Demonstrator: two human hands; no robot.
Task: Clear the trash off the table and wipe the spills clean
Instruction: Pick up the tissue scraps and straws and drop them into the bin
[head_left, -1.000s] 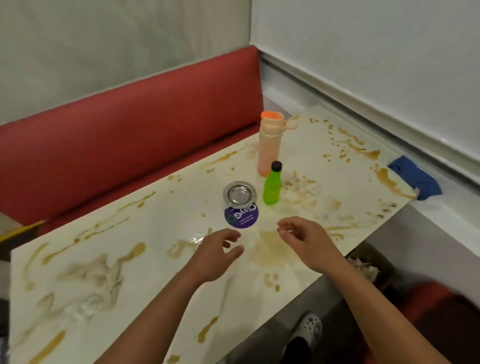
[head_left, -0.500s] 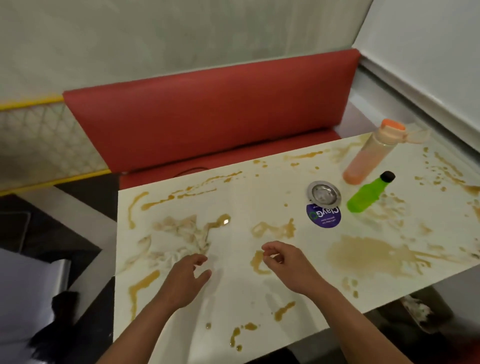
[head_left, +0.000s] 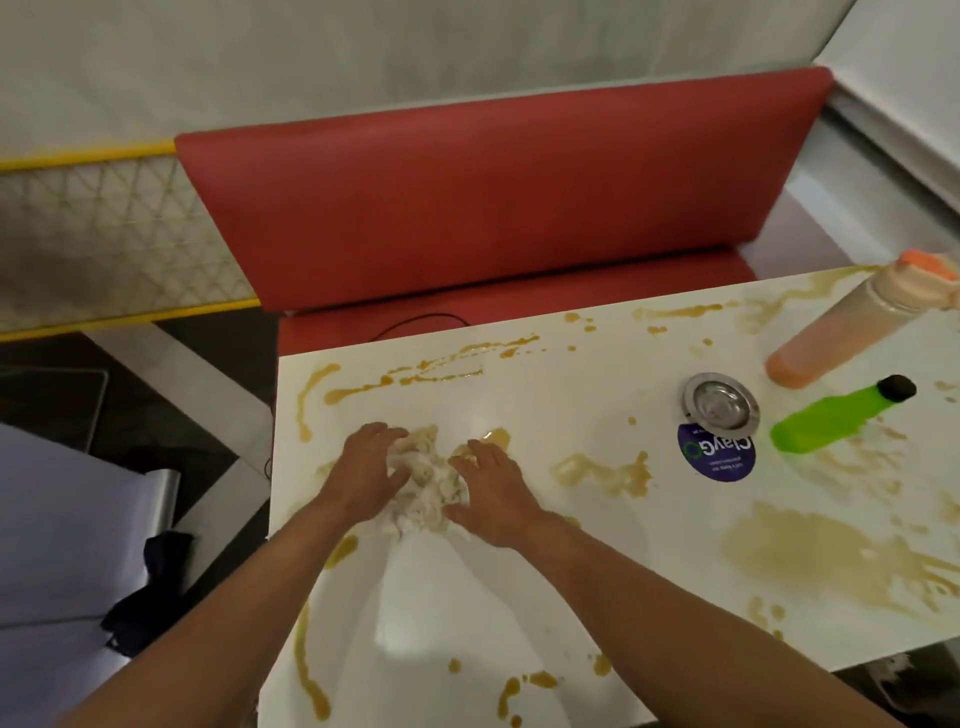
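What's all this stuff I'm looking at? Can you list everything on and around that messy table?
table: one, white, running from centre to right edge
spills: many, brown, smeared and dotted across the table
wad of soggy tissue: one, whitish with brown stains, near the table's left end, between the hands
green bottle: one, bright green with black cap, right side of table
orange bottle: one, pale orange with orange lid, behind the green bottle
metal dish: one, silver, left of the green bottle
round sticker: one, purple, in front of the dish
bench seat: one, red, behind the table
left hand: one, pressing on the wad's left side
right hand: one, pressing on the wad's right side
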